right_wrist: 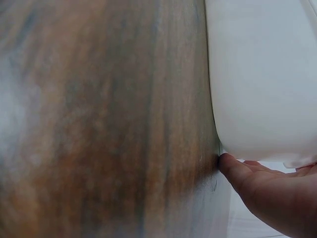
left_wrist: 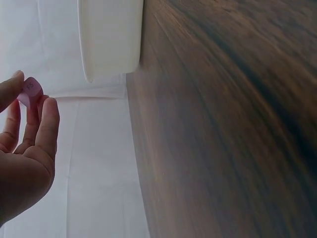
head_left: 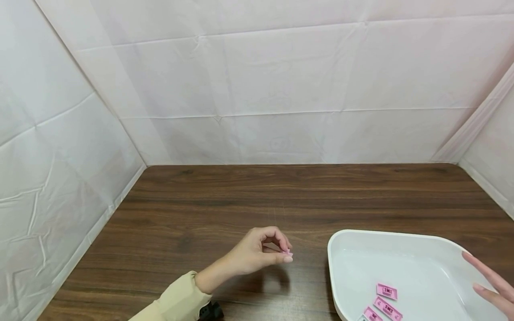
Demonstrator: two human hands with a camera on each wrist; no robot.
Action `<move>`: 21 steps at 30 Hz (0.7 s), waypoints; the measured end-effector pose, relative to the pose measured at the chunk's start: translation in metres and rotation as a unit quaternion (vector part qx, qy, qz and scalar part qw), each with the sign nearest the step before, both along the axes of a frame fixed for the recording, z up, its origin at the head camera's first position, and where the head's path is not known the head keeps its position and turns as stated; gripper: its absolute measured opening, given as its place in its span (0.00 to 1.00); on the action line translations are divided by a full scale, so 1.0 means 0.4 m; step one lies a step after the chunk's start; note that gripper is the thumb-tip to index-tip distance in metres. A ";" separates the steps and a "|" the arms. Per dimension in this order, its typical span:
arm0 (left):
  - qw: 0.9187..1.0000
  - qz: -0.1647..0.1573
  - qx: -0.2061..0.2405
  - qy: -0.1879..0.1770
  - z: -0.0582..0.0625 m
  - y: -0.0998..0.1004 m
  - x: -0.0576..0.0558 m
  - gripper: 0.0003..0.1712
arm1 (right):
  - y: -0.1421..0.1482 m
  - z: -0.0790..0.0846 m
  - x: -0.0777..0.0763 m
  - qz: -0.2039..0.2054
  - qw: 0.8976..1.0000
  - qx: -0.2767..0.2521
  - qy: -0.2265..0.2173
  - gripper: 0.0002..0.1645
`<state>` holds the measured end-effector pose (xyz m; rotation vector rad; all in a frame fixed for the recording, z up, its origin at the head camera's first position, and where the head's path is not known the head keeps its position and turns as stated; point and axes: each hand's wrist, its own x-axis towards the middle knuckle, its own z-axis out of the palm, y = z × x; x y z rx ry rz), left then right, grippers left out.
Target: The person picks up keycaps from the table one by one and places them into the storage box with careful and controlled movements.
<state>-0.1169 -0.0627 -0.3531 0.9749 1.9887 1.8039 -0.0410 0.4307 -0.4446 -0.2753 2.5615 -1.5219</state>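
Observation:
My left hand (head_left: 257,252) is raised over the wooden table, left of the white tray (head_left: 335,276). Between thumb and fingertips it pinches a small pink slip (left_wrist: 31,92), curved and marked with dark print, perhaps a play-money note; fingers cover part of it. At the tray's right side is my right hand (head_left: 495,285), partly cut off by the frame, with fingers extended. The right wrist view has that hand (right_wrist: 277,191) against the tray's outer end. Inside the tray lie several pink printed slips (head_left: 387,291), near its front left.
Brown wood-grain table (head_left: 201,191) spreads behind and left of the tray. White cloth walls (head_left: 261,89) stand along the back and both sides. A dark device (head_left: 210,310) sits at the left wrist, below a pale yellow sleeve (head_left: 176,301).

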 end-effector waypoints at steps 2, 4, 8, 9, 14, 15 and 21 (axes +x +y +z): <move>1.000 -0.003 0.000 0.003 0.000 0.004 0.001 0.08 | 0.003 -0.006 -0.002 0.006 1.000 -0.008 0.013 0.41; 1.000 -0.007 0.001 0.004 -0.001 0.008 0.001 0.08 | 0.005 -0.010 -0.004 0.014 0.999 -0.024 0.025 0.42; 1.000 -0.013 0.001 0.004 -0.002 0.014 0.003 0.08 | 0.003 -0.011 -0.006 0.032 0.997 -0.063 0.039 0.42; 1.000 -0.014 0.002 0.005 -0.003 0.016 0.004 0.08 | 0.000 -0.010 -0.006 0.030 0.997 -0.054 0.040 0.42; 1.000 -0.015 -0.001 0.004 -0.005 0.023 0.005 0.08 | -0.020 0.007 -0.004 0.013 0.998 -0.016 0.056 0.43; 1.000 -0.015 -0.001 0.003 -0.005 0.026 0.005 0.08 | -0.024 0.010 -0.004 0.008 0.998 -0.002 0.060 0.43; 1.000 -0.017 -0.001 -0.006 -0.007 0.043 0.007 0.08 | -0.030 0.014 -0.005 0.026 0.996 -0.051 0.071 0.45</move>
